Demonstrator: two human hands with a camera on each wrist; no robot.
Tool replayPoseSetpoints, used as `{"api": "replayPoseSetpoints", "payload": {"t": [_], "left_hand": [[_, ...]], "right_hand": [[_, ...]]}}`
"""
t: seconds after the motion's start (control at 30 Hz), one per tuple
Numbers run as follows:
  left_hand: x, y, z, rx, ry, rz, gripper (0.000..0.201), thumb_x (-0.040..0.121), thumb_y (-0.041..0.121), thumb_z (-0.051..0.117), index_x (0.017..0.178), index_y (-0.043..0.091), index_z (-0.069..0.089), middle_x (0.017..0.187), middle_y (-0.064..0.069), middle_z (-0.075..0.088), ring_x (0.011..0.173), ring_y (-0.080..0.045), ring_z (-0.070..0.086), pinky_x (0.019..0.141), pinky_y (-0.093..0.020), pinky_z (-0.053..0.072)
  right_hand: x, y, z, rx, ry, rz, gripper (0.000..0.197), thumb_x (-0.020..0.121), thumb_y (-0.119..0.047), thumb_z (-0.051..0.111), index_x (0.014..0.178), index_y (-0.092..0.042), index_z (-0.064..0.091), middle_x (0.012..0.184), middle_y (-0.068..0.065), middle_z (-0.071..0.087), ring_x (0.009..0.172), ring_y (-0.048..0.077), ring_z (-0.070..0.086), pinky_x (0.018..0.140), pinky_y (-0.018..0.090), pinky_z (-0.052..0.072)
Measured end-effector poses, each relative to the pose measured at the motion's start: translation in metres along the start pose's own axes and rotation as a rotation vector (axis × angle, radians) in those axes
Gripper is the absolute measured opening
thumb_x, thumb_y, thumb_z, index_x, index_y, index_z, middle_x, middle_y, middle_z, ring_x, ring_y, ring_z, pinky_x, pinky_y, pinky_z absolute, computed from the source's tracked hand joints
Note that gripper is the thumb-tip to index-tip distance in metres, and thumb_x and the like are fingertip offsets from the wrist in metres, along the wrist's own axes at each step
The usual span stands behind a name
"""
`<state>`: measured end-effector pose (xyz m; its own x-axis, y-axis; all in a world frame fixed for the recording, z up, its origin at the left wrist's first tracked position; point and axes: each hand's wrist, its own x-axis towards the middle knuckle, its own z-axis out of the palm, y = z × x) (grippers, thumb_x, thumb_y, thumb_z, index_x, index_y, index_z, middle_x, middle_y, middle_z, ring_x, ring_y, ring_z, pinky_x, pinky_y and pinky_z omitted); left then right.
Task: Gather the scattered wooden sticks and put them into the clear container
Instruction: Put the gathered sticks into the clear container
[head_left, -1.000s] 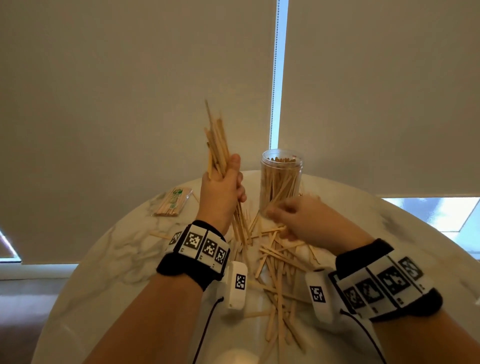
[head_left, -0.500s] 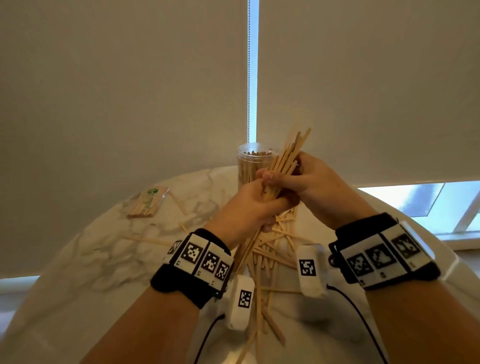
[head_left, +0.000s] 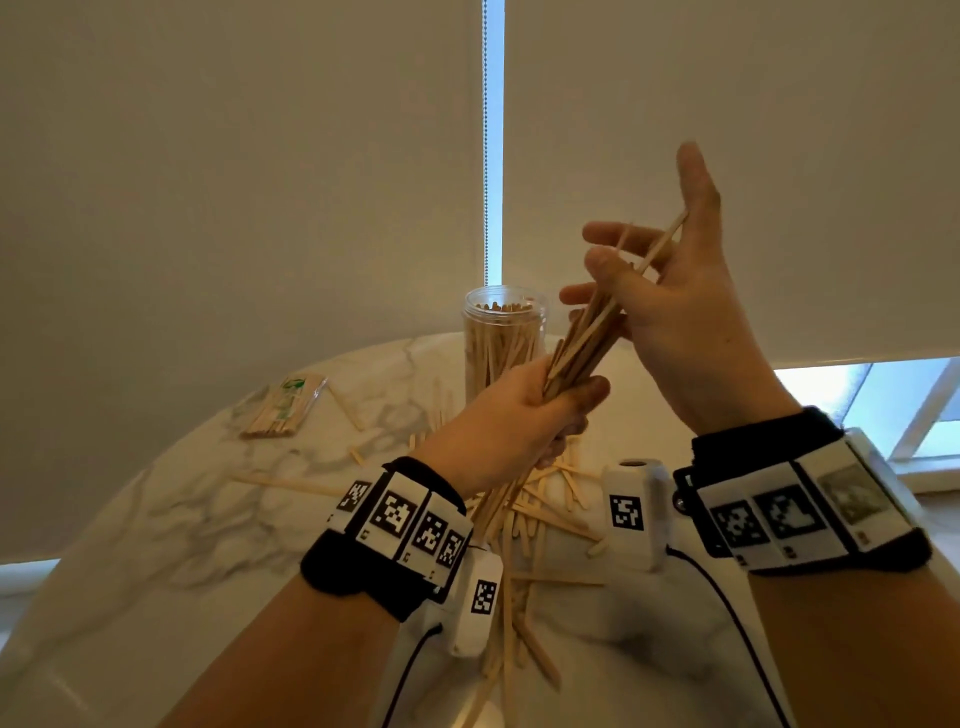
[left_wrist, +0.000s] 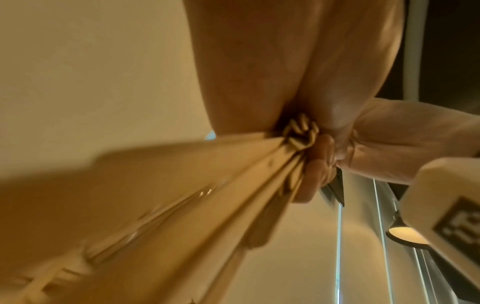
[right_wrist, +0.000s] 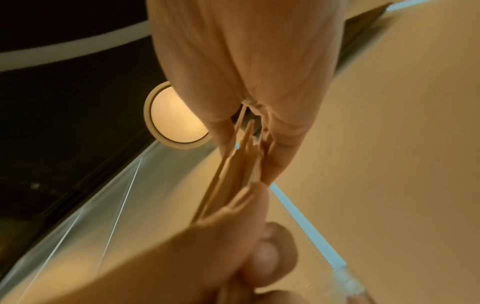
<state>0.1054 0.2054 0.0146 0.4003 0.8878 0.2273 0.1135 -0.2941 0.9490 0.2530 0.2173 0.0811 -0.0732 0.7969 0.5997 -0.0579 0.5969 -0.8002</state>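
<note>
My left hand (head_left: 566, 400) grips a thick bundle of wooden sticks (head_left: 582, 343) around its middle; the bundle leans up and to the right above the table. In the left wrist view the bundle (left_wrist: 233, 185) fans out from my curled fingers (left_wrist: 309, 176). My right hand (head_left: 644, 265) is raised beside the bundle's top with straight, spread fingers, and the stick tips lie against them (right_wrist: 233, 168). The clear container (head_left: 504, 332) stands upright just behind my left hand, with many sticks inside. Several loose sticks (head_left: 540, 514) lie scattered on the table under my wrists.
The round white marble table (head_left: 171, 519) carries a sealed packet of sticks (head_left: 280, 405) at the far left and a few stray sticks (head_left: 291, 483) near it. Beige roller blinds (head_left: 234, 156) hang close behind the table. A window (head_left: 893, 405) shows at the right.
My right hand let go of the bundle, opened its fingers and rose higher. The left hand keeps its grip, and the bundle leans further right beside the container.
</note>
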Motion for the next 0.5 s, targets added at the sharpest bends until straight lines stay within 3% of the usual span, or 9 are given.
{"api": "replayPoseSetpoints", "payload": {"t": [0.1,0.17,0.23,0.37,0.5], "left_hand": [[-0.001,0.002,0.000,0.047,0.012,0.022,0.018,0.100,0.028,0.056,0.092,0.013,0.049,0.063,0.001,0.048,0.048,-0.013,0.039,0.045,-0.024,0.038],[-0.002,0.001,-0.002,0.067,0.024,0.026,0.019,0.099,0.029,0.058,0.094,0.012,0.051,0.064,-0.001,0.047,0.049,-0.014,0.041,0.046,-0.024,0.039],[-0.003,0.001,-0.004,0.059,0.030,0.028,0.020,0.098,0.028,0.061,0.096,0.009,0.052,0.065,-0.003,0.046,0.050,-0.014,0.041,0.047,-0.025,0.039],[-0.004,0.004,-0.003,0.011,0.011,0.044,0.030,0.095,0.024,0.065,0.094,-0.002,0.051,0.071,-0.012,0.041,0.051,-0.016,0.038,0.049,-0.027,0.038],[-0.006,0.004,-0.003,-0.057,0.040,0.024,0.021,0.099,0.027,0.057,0.089,0.011,0.050,0.065,-0.006,0.041,0.049,-0.016,0.033,0.047,-0.029,0.031]], "right_hand": [[0.001,0.003,0.000,-0.152,-0.030,-0.060,0.045,0.100,-0.007,0.055,0.139,-0.022,0.039,0.111,0.004,0.067,0.080,0.022,0.075,0.071,0.045,0.063],[0.001,0.007,0.002,-0.247,-0.073,-0.065,0.028,0.100,-0.012,0.057,0.125,-0.015,0.046,0.106,0.001,0.070,0.081,0.018,0.075,0.072,0.045,0.063],[0.002,0.009,0.002,-0.280,-0.072,-0.100,0.026,0.099,-0.015,0.059,0.122,-0.015,0.047,0.105,0.000,0.071,0.082,0.017,0.075,0.074,0.043,0.063],[0.001,0.010,-0.001,-0.280,-0.047,-0.164,0.037,0.098,-0.018,0.061,0.131,-0.020,0.044,0.110,-0.004,0.070,0.087,0.016,0.074,0.077,0.040,0.062],[0.000,0.014,0.002,-0.307,-0.084,-0.149,0.024,0.098,-0.019,0.061,0.119,-0.017,0.049,0.108,-0.007,0.070,0.086,0.014,0.074,0.075,0.038,0.063]]}}
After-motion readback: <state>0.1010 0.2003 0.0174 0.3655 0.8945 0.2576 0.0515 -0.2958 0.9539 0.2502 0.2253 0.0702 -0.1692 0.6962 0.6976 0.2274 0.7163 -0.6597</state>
